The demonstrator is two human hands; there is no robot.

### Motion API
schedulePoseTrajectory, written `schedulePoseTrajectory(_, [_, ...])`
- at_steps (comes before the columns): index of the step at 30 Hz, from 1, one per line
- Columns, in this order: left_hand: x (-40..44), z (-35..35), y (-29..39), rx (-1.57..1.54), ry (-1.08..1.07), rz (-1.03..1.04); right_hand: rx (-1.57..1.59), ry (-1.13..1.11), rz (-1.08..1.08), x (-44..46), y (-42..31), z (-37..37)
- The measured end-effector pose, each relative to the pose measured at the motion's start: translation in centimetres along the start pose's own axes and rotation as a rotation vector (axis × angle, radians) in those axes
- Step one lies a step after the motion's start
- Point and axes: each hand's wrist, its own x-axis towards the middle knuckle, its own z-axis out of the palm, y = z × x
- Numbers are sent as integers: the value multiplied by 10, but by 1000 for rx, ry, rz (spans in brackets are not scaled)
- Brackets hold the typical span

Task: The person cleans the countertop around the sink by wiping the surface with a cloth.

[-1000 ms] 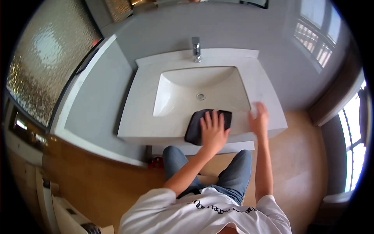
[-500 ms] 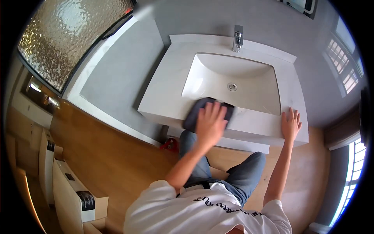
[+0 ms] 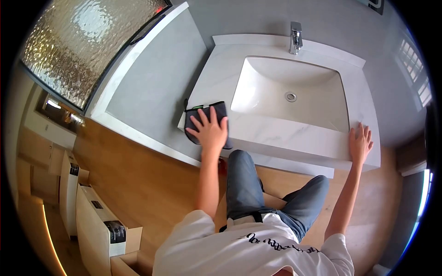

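Observation:
A dark grey cloth (image 3: 221, 109) with black edging and a small green tag lies over the front left corner of the white marbled countertop (image 3: 285, 133). My left hand (image 3: 212, 131) rests flat on it, fingers spread, and part of the cloth hangs past the front edge. My right hand (image 3: 360, 143) lies on the counter's front right corner with its fingers apart and nothing in it. Between the two hands is the white basin (image 3: 276, 87) with a round drain (image 3: 290, 96). Behind the basin stands a chrome faucet (image 3: 295, 37).
A low grey partition (image 3: 159, 87) with a white top borders the counter's left side. Textured glass (image 3: 83, 46) stands at the upper left. Open cardboard boxes (image 3: 99, 221) are on the wooden floor at the lower left. A grey wall rises behind the faucet.
My left hand has slid left along the front of the counter with the cloth, to the left corner. My right hand came down on the right corner and stays there. The view has shifted.

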Motion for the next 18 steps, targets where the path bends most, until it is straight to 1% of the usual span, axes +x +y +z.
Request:
schedulePoseTrajectory(1, [-3,-3,14,30,-33,-28,3,2,-10,0,-2,0])
schedulePoseTrajectory(2, [-5,-2,24,21,-42,2,3,-16,-2,0,-1,-1])
schedulePoseTrajectory(3, [-5,-1,32,9,-37,46,2,-32,8,1,0,-3])
schedulePoseTrajectory(5, [-1,-3,43,-14,-64,208,-4,-16,-9,2,4,0])
schedulePoseTrajectory(6, [-4,-6,42,-18,-64,203,-4,-5,-19,2,6,2])
schedulePoseTrajectory(8, [-4,-13,37,-110,-111,545,3,6,-32,3,9,6])
schedulePoseTrajectory(9, [-7,-16,32,-125,-101,635,10,12,-40,3,10,6])
schedulePoseTrajectory(11, [-2,-15,12,-256,-128,837,30,22,-48,0,11,8])
schedulePoseTrajectory(12, [-5,-19,9,-252,-129,841,51,39,-54,0,11,8])
schedulePoseTrajectory(14, [-20,-31,7,-523,-116,651,40,29,-43,1,11,7])
schedulePoseTrajectory(15, [-32,-37,13,-351,25,503,25,19,-39,1,11,7])
schedulePoseTrajectory(17, [-46,-33,21,-213,-5,217,30,22,-37,0,10,5])
schedulePoseTrajectory(18, [-47,-24,19,-211,-11,219,34,30,-37,-1,10,5])
